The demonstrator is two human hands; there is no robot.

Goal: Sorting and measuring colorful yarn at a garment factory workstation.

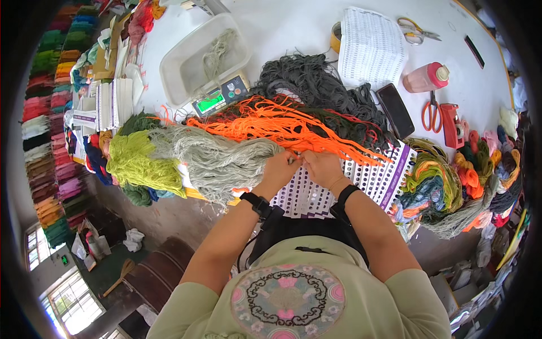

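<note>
My left hand [280,168] and my right hand [323,168] meet at the table's near edge, fingers pinched together. What the fingertips hold is too small to make out. They touch the lower edge of a loose bundle of bright orange yarn [265,125]. Under and beside my hands lie white cards with rows of punched holes [307,198], edged in purple. A thick hank of grey yarn [217,155] lies against my left hand, with lime-green yarn [134,160] farther left. Dark grey yarn [316,85] is heaped behind the orange.
A clear plastic tub [175,68] rests on a digital scale [234,90]. To the right are a phone [395,111], red scissors [432,116], a pink bottle [423,79], a printed sheet [370,48], yellow-handled scissors [412,31] and mixed yarn hanks [437,175]. Colourful yarn [56,113] hangs far left.
</note>
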